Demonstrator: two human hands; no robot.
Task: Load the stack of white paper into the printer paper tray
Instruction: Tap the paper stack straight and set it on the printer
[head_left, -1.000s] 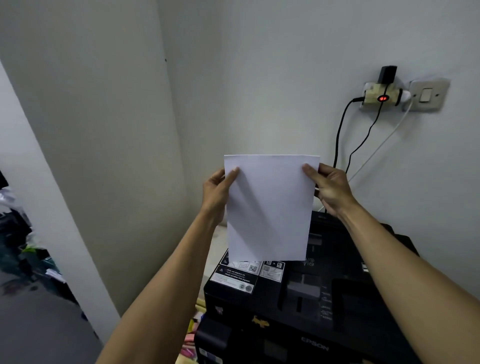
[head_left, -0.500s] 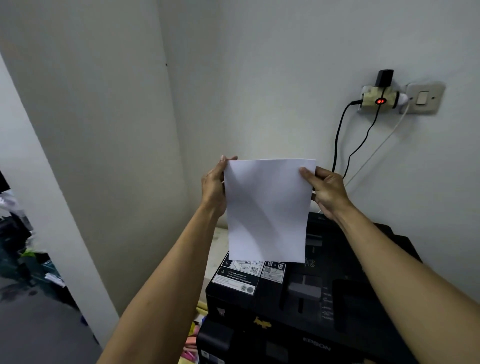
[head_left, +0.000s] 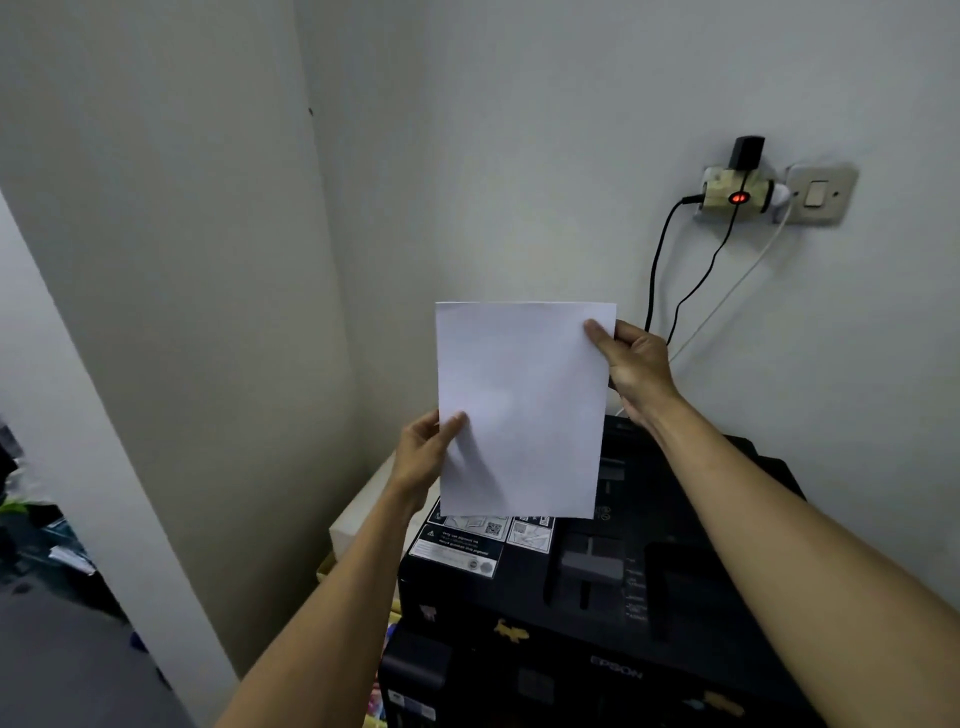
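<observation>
- White paper is hanging upright in front of me, held in the air above the back of the black printer, its bottom edge just over the label stickers on the lid.
- My left hand is pinching the paper's left edge low down, thumb lying on the front face; my right hand is pinching the right edge near the top corner, thumb on the front as well. Both sets of fingers are clamped on the sheets, none loose.
- I am judging this as the squaring-up and carrying step: the paper is lifted and not yet in the tray.
- I am not seeing the tray mouth clearly; it is probably at the rear of the printer, hidden behind the paper, so I cannot tell whether it is open.
- The next move is calling for lowering the bottom edge straight down into the rear slot, keeping the sheets even so no corner is catching.
- Room is tight: the wall is standing close behind, two black cables and a white one are dangling from the wall plug just beside my right hand, and a side wall is closing off the left.
- Above the printer the air is open, so I am favouring a descent from above.
</observation>
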